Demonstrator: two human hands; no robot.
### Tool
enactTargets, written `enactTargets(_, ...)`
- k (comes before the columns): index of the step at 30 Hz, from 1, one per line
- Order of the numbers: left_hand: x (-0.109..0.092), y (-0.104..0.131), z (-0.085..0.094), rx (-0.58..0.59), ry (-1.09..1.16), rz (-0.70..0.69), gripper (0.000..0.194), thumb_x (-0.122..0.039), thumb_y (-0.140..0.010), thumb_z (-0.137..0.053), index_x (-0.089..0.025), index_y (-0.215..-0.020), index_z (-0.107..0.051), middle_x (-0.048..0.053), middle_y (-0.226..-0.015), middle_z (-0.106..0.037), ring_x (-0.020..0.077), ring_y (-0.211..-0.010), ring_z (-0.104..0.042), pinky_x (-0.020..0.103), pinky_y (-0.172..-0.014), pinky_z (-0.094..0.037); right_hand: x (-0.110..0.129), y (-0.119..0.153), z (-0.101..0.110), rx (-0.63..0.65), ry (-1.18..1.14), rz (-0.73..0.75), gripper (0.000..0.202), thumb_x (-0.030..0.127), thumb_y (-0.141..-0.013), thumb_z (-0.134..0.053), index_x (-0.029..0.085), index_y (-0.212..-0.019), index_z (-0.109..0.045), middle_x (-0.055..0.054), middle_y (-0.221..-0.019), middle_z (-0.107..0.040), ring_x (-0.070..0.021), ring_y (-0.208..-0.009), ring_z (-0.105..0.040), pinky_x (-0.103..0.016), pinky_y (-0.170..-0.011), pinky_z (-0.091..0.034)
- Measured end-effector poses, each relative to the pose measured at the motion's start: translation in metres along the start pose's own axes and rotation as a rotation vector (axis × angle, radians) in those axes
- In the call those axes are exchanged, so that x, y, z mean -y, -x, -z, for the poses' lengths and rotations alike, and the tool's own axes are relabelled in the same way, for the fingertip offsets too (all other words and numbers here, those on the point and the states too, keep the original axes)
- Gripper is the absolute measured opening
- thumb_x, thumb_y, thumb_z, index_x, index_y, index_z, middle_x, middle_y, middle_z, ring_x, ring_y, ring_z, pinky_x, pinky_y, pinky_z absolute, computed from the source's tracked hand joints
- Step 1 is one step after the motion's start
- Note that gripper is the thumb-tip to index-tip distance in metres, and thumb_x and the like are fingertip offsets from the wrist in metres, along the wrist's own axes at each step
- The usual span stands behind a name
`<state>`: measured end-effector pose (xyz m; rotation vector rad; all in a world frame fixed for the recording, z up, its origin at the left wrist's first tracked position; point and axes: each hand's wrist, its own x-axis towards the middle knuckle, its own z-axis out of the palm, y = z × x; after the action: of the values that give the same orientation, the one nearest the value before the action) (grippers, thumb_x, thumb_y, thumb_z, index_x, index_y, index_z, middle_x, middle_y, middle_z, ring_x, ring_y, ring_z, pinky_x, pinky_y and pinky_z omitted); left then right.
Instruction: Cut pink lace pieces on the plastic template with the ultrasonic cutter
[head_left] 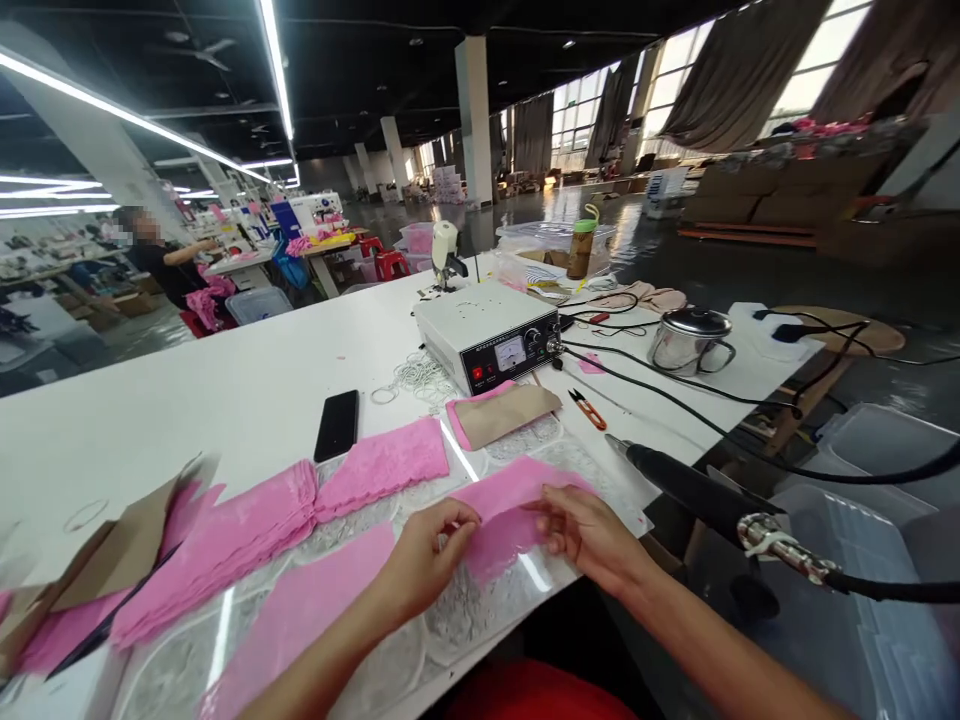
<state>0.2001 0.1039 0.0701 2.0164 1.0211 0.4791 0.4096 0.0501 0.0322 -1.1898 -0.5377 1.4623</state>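
Observation:
A thin pink fabric piece [517,482] spans the space between my two hands, above a clear sheet [469,625] on the white table [247,375]. My left hand [429,548] pinches its left edge between thumb and fingers. At its right side, my right hand [581,530] is closed on the cloth with fingers curled. Left of my hands lie stacks of pink fabric [382,465] and a single pink sheet [315,590]. Just beyond my hands, a brown cardboard pattern [506,415] rests on more pink cloth.
A control box [487,330] with a lit red switch stands at the back. On the right are a black handheld tool [690,490] with a cable, orange thread snips [589,410] and a lidded metal mug [690,340]. A phone [337,425] lies left. Another person [161,255] works far left.

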Motion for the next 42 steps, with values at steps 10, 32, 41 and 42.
enactTargets(10, 0.014, 0.011, -0.005, 0.045, 0.516, 0.106, 0.035, -0.050, -0.077, -0.068, -0.015, -0.080, -0.069, 0.008, -0.085, -0.068, 0.0213, -0.083, -0.061, 0.034, -0.083, -0.047, 0.012, -0.015, -0.042, -0.051, 0.449, 0.286, 0.030, 0.040, -0.065, -0.068, 0.020, -0.059, -0.046, 0.004, -0.047, -0.049, -0.0086, -0.044, -0.042, -0.024, -0.044, -0.030)
enactTargets(32, 0.074, 0.114, 0.054, -0.423, 1.024, 0.609, 0.037, -0.039, -0.056, -0.086, -0.011, -0.073, -0.070, 0.005, -0.070, -0.071, 0.0193, -0.066, -0.068, 0.032, -0.060, -0.060, -0.006, -0.041, -0.114, 0.541, 1.400, 0.397, 0.020, 0.030, -0.080, -0.051, 0.019, -0.078, -0.068, -0.002, -0.071, -0.068, -0.0149, -0.063, -0.057, -0.028, -0.061, -0.040)
enactTargets(41, 0.073, 0.125, 0.050, -0.477, 0.942, 0.597, 0.035, -0.037, -0.065, -0.081, -0.012, -0.088, -0.073, 0.006, -0.083, -0.074, 0.0215, -0.082, -0.070, 0.033, -0.069, -0.060, -0.020, -0.044, -0.138, 0.482, 1.476, 0.438, 0.013, 0.016, -0.078, -0.050, 0.018, -0.079, -0.063, -0.002, -0.076, -0.066, -0.0142, -0.069, -0.055, -0.026, -0.061, -0.035)
enactTargets(42, 0.073, 0.127, 0.049, -0.480, 0.940, 0.593, 0.034, -0.037, -0.066, -0.080, -0.013, -0.090, -0.073, 0.005, -0.083, -0.074, 0.0216, -0.084, -0.070, 0.033, -0.071, -0.060, -0.019, -0.044, -0.139, 0.493, 1.477, 0.442, 0.013, 0.016, -0.078, -0.050, 0.018, -0.076, -0.063, -0.003, -0.077, -0.065, -0.0140, -0.069, -0.055, -0.026, -0.061, -0.034)
